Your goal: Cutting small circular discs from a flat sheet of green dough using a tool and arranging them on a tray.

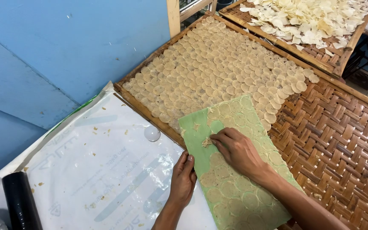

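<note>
A long green sheet [192, 127] covered with thin round dough discs lies slanted over the near edge of a woven bamboo tray [341, 145]. My left hand [183, 179] grips the sheet's left edge. My right hand [237, 151] rests on top of it, fingertips pinching a crumpled dough disc [206, 142] near the bare upper-left part. Many pale round discs [218, 68] lie in overlapping rows across the far half of the tray.
A second bamboo tray [320, 55] at the top right holds a heap of dried white chips [307, 17]. A white plastic sheet [99, 166] covers the table at left, with a black roll [20, 202] at the bottom left. A blue wall [64, 42] stands behind.
</note>
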